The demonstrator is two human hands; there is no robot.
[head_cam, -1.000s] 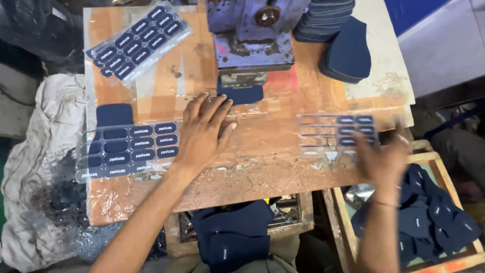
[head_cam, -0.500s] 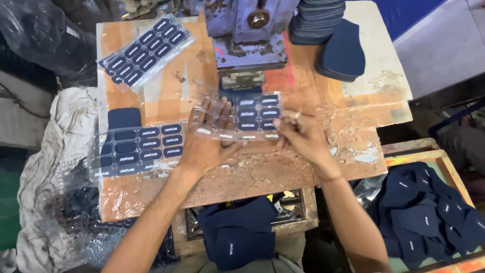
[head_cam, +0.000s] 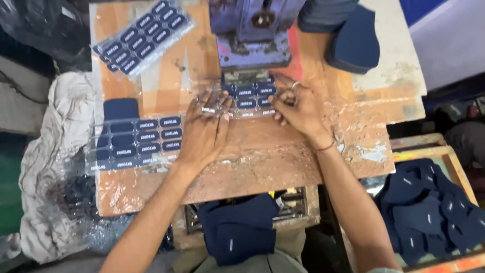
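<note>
Both hands' fingers (head_cam: 218, 108) on label sheet (head_cam: 249, 96)

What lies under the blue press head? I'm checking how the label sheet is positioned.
The clear label sheet slides under the blue press, held by the left hand and right hand. Its far edge is hidden.

1. label sheet (head_cam: 248, 96): clear film, rows of navy patches with white marks.
2. press (head_cam: 251, 30): blue-violet, worn.
3. table (head_cam: 262, 167): orange-brown wood, scuffed pale.
4. fabric pieces (head_cam: 429, 212): navy, small white marks.
5. cloth (head_cam: 48, 167): dirty white.
</note>
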